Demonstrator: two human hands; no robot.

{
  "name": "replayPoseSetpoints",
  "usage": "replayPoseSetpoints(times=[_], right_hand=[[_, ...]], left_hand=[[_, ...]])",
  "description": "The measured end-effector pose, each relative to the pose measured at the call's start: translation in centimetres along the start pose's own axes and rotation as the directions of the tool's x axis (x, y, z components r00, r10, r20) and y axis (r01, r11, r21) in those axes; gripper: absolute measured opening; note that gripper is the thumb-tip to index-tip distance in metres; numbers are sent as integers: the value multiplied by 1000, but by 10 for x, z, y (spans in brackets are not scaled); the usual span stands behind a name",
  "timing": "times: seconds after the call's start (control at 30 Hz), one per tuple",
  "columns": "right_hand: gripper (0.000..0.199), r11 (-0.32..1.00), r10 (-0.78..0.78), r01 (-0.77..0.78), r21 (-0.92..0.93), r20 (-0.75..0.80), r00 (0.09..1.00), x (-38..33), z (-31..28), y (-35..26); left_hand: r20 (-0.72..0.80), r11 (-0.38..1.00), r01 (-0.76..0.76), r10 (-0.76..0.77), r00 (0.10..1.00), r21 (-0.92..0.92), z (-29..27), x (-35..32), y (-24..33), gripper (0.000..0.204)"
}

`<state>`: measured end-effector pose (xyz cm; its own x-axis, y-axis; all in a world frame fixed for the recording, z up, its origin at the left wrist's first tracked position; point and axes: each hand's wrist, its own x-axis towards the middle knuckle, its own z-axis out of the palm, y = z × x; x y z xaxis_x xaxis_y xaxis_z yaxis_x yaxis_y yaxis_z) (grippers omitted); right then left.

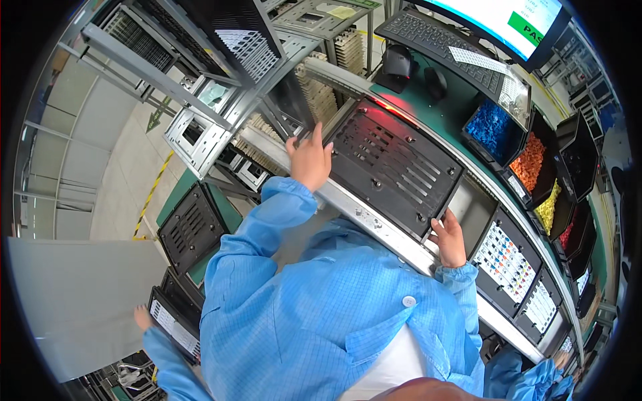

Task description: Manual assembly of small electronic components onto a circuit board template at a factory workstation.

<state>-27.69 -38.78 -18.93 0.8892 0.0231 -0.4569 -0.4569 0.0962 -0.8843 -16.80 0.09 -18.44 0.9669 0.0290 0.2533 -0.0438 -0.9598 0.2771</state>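
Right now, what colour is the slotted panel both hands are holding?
Black, seen in the head view: the slotted panel, gripped by the left hand and right hand.

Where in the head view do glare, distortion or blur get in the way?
Head view: the monitor screen glares white; fisheye bends the silver conveyor rail; the black vented metal panel, left hand and right hand stay sharp.

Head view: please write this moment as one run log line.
left hand: on far edge of black vented metal panel | right hand: grips near corner | panel: on conveyor rail
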Motion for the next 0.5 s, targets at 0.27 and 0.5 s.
replayPoseSetpoints(times=[0.27,0.5], right_hand=[[73,999,34,-34,-2,-52,998,-3,-12,12],[65,996,-93,90,-21,-187,978,-17,-34,25]], left_hand=[[-257,956,-275,292,921,100,-28,62,-48,20],[-155,598,12,189,970,802,-125,244,-146,15]])
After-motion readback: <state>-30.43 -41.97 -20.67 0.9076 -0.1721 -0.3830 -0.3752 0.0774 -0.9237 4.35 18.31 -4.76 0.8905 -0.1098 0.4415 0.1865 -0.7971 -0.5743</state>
